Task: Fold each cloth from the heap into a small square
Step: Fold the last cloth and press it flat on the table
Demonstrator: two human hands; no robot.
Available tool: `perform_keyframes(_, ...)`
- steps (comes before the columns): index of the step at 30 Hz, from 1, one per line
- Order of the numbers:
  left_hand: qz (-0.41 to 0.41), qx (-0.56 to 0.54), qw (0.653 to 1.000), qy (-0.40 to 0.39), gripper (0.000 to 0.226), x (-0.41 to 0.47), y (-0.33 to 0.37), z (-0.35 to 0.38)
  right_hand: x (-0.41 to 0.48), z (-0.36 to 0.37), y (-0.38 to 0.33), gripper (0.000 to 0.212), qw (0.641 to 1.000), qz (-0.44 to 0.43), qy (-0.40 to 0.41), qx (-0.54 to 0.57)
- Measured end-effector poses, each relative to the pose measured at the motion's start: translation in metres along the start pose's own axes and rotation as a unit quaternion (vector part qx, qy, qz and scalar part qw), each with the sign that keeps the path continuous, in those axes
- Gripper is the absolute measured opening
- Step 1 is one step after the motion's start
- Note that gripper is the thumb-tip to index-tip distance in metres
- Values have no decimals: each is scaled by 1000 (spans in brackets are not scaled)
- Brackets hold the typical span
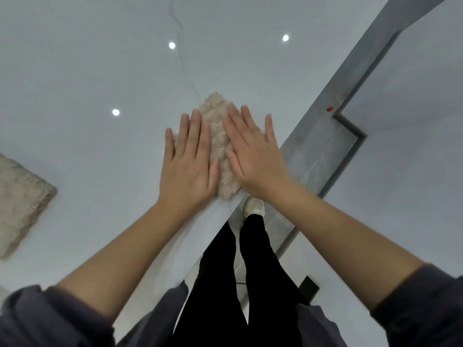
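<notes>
A small beige terry cloth [218, 136], folded to a compact diamond shape, lies on the glossy white table [100, 71] near its edge. My left hand [189, 159] rests flat on the cloth's left side, fingers spread. On its right side my right hand [253, 156] presses flat too, fingers apart. Both palms cover most of the cloth, and only its middle strip and far corner show. Neither hand grips anything.
Another beige cloth [20, 204] lies at the table's left edge, partly cut off. The table's edge [225, 211] runs diagonally just right of the hands, with grey floor [325, 146], my black trouser legs and a white shoe [255, 206] beyond.
</notes>
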State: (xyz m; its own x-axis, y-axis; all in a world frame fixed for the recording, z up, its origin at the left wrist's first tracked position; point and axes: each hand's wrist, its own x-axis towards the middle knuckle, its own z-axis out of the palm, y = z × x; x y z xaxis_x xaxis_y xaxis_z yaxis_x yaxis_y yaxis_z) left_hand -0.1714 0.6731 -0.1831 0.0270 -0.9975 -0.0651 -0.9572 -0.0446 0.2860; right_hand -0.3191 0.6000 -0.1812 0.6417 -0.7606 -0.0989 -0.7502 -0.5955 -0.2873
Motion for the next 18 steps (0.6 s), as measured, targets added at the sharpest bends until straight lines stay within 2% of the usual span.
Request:
perform_keyframes(4, -57, 18, 998, -5, 68, -5, 1, 9, 7, 5, 15, 61, 997, -49, -21, -58)
perform_keyframes(14, -103, 18, 995, -4, 68, -4, 9, 3, 19, 2, 22, 61, 991, -123, -22, -49)
perform_keyframes(18, -144, 22, 989, 1, 66, -7, 19, 6, 25, -1, 30, 60, 981, -182, -44, -58)
